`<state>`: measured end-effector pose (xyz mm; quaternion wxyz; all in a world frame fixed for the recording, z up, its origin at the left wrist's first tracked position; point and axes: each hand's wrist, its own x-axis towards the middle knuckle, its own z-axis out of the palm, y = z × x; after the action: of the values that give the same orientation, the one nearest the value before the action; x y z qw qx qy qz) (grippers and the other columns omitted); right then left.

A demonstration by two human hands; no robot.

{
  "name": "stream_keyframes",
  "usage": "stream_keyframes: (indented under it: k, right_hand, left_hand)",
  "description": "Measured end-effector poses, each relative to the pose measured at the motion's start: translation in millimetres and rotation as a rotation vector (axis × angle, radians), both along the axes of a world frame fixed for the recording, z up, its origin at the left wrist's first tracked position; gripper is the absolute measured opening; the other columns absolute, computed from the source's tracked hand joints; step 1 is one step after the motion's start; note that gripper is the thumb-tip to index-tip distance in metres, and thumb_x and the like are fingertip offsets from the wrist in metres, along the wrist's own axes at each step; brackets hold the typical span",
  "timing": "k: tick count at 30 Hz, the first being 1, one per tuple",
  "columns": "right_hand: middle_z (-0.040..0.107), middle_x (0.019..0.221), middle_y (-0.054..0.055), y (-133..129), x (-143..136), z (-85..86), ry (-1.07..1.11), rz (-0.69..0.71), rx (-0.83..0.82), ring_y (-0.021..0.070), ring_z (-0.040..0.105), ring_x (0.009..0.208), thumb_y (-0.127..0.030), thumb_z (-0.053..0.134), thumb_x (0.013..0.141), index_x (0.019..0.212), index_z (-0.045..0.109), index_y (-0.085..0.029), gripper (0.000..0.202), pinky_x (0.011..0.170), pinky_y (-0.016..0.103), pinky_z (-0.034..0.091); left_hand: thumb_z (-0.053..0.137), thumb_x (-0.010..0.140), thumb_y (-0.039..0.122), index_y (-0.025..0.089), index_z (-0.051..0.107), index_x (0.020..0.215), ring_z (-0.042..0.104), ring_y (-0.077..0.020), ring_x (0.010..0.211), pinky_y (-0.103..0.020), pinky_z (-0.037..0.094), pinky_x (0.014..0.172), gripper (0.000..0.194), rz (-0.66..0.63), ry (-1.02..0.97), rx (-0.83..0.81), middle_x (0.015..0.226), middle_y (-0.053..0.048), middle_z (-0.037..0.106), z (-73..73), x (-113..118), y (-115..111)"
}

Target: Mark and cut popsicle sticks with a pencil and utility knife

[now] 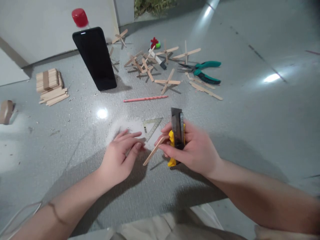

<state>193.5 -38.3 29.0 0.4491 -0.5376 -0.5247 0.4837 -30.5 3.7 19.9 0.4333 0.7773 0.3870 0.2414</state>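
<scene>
My right hand (193, 146) is closed around a yellow and black cutter (178, 130), its wide dark end pointing away from me. Between the thumb and fingers of that same hand, a wooden craft stick (153, 151) slants down to the left. My left hand (122, 155) hovers just left of the stick with nothing in it, its fingers loosely stretched out. A clear triangle ruler (150, 128) lies on a white patch (132, 126) beyond both hands. Past it rests a pink pencil (145, 99).
A phone (96, 60) leans on a red-capped bottle (80, 18). Several crossed-stick pieces (167, 81), a white and black marker-like item (157, 58) and green-handled pliers (202, 71) lie farther back. Bundled craft sticks (48, 81) sit at left; cut sticks (206, 90) lie by the pliers.
</scene>
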Motion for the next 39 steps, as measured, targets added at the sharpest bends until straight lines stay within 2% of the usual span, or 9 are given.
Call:
stream_keyframes:
  k: [3, 5, 8, 12, 16, 21, 26, 32, 39]
  right_hand:
    - [0.076, 0.08, -0.001, 0, -1, 2.1, -0.044, 0.015, 0.02, 0.0156, 0.074, 0.066, -0.024, 0.072, 0.08, 0.099, 0.058, -0.025, 0.024, 0.065, 0.027, 0.061]
    - [0.076, 0.08, -0.001, 0, -1, 2.2, -0.069, 0.019, 0.024, 0.0167, 0.075, 0.066, -0.026, 0.073, 0.081, 0.099, 0.058, -0.025, 0.024, 0.065, 0.028, 0.062]
    - [0.076, 0.079, -0.001, -2, -2, 0.7, -0.077, 0.033, 0.031, 0.0177, 0.076, 0.067, -0.029, 0.073, 0.082, 0.101, 0.057, -0.025, 0.024, 0.064, 0.028, 0.062]
    - [0.076, 0.086, 0.001, -3, -2, -0.6, -0.114, 0.028, 0.069, 0.0148, 0.073, 0.065, -0.027, 0.072, 0.083, 0.101, 0.059, -0.024, 0.023, 0.062, 0.026, 0.059]
    - [0.075, 0.086, 0.001, 1, 5, -0.3, -0.204, 0.074, 0.13, 0.0135, 0.066, 0.061, -0.028, 0.069, 0.087, 0.101, 0.06, -0.023, 0.018, 0.058, 0.026, 0.052]
    - [0.065, 0.069, -0.002, 13, 21, -3.6, -0.36, 0.195, 0.189, 0.0141, 0.059, 0.057, -0.036, 0.058, 0.096, 0.097, 0.062, -0.023, 0.014, 0.056, 0.027, 0.043]
    - [0.055, 0.059, -0.004, 22, 34, -8.5, -0.501, 0.294, 0.293, 0.011, 0.047, 0.05, -0.037, 0.052, 0.1, 0.082, 0.059, -0.021, 0.024, 0.052, 0.026, 0.034]
    - [0.066, 0.069, 0.0, 31, 49, -7.5, -0.645, 0.503, 0.342, 0.0137, 0.054, 0.056, -0.042, 0.054, 0.1, 0.098, 0.067, -0.022, 0.024, 0.055, 0.026, 0.035]
    - [0.071, 0.075, 0.002, 28, 44, -13.1, -0.637, 0.487, 0.337, 0.0172, 0.061, 0.061, -0.04, 0.053, 0.101, 0.107, 0.068, -0.024, 0.023, 0.057, 0.028, 0.039]
  left_hand:
    - [0.05, 0.096, 0.015, 0.018, 0.065, 0.125, 0.075, -0.0174, 0.095, -0.029, 0.058, 0.084, 0.033, -0.06, -0.033, -0.051, 0.114, -0.009, 0.077, -1.4, 2, -1]
    - [0.05, 0.099, 0.02, 0.016, 0.066, 0.125, 0.075, -0.0143, 0.081, -0.025, 0.058, 0.074, 0.031, -0.119, -0.113, -0.258, 0.101, -0.008, 0.079, -0.7, 4, -3]
    - [0.058, 0.099, 0.029, 0.014, 0.073, 0.115, 0.074, -0.0155, 0.084, -0.025, 0.059, 0.076, 0.027, -0.181, -0.259, -0.607, 0.093, -0.01, 0.079, 0.0, 7, -3]
    - [0.081, 0.083, 0.029, 0.014, 0.079, 0.099, 0.073, -0.0135, 0.071, -0.023, 0.06, 0.069, 0.023, -0.049, -0.395, -0.858, 0.082, -0.008, 0.079, -1.9, 9, -1]
    - [0.088, 0.073, 0.026, 0.015, 0.079, 0.089, 0.07, -0.0102, 0.065, -0.019, 0.058, 0.064, 0.021, 0.114, -0.452, -0.816, 0.076, -0.004, 0.078, -2.8, 7, 2]
    - [0.092, 0.066, 0.021, 0.016, 0.079, 0.091, 0.074, -0.013, 0.069, -0.02, 0.062, 0.067, 0.028, 0.239, -0.469, -0.731, 0.079, -0.004, 0.079, 0.8, 6, 0]
    - [0.091, 0.066, 0.021, 0.017, 0.079, 0.089, 0.075, -0.0132, 0.069, -0.019, 0.062, 0.066, 0.027, 0.275, -0.407, -0.589, 0.077, -0.003, 0.079, 3.6, 7, -3]
    - [0.089, 0.07, 0.023, 0.018, 0.077, 0.091, 0.073, -0.0131, 0.066, -0.021, 0.062, 0.065, 0.025, 0.311, -0.396, -0.399, 0.076, -0.002, 0.077, 1.8, 5, -4]
    - [0.075, 0.087, 0.024, 0.019, 0.078, 0.106, 0.072, -0.0152, 0.081, -0.027, 0.061, 0.074, 0.02, 0.248, -0.369, -0.367, 0.093, -0.005, 0.078, -2.6, 3, -3]
